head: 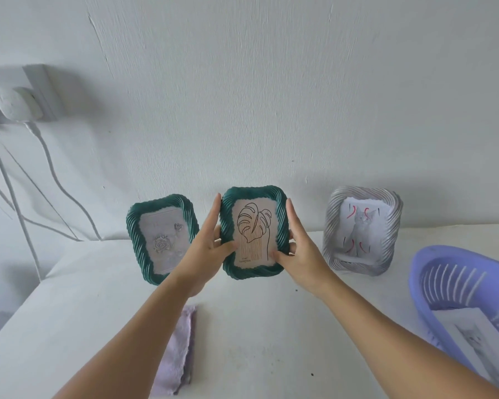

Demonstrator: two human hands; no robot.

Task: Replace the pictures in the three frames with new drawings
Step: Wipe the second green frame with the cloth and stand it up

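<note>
Okay, both hands clamped on the middle green frame (pixel 254 231) at pic centre — left hand (pixel 211 243) & right hand (pixel 297 249) on opp. sides, thumbs on the leaf drawing (pixel 254 231), keeping it upright w/o tipping.

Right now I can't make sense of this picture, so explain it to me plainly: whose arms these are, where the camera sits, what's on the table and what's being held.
There is no machine here. A person wears one wide-angle camera on the head, so you look down along their own bare arms. The left hand and right hand together hold the middle green frame, with a leaf line drawing, by its two sides. On the white table, against the wall, stand another green frame showing roses and a grey frame showing a cat. A folded lilac cloth lies nearer you. At the right edge, a purple basket holds a sheet of paper.
</note>
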